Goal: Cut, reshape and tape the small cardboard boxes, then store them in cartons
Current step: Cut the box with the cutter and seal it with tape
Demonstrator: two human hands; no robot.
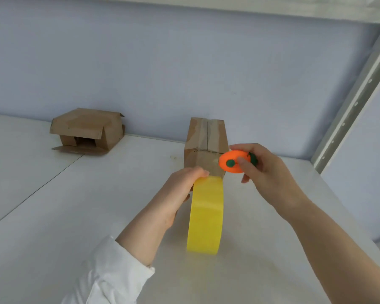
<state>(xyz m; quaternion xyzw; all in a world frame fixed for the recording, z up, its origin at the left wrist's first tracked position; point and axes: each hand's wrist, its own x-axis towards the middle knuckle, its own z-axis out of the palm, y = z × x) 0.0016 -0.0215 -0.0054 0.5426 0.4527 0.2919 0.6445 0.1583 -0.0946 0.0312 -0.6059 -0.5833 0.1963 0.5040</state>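
White sleeve (110, 273): lower left of the frame, pushed up the left forearm.
Left hand (180, 189): centre frame, fingers curled over the top of the yellow tape roll (206, 216), gripping it.
Tape roll: on edge, lower rim at or just above the white table (53, 216) — I cannot tell which. Its far rim meets the foot of the tall cardboard box (206, 141).
Right hand (266, 170): right of centre, thumb and fingers pinching the orange cutter (234, 162), which sits just beside the box's lower right edge.
Tall box: upright in the middle of the frame, top flaps closed with a seam down the centre. Whether tape is already stuck to it is hidden.
Second box (86, 130): upper left, against the wall, flaps open, well apart from both hands.
Risk, fingers: the cutter is near the left fingertips — a slip could nick them; no blade is visible.
Risk, box: it stands tall and nothing steadies it, so a tug on the tape could tip it.
Risk, tape: slack or a skewed cut could wrinkle the strip.
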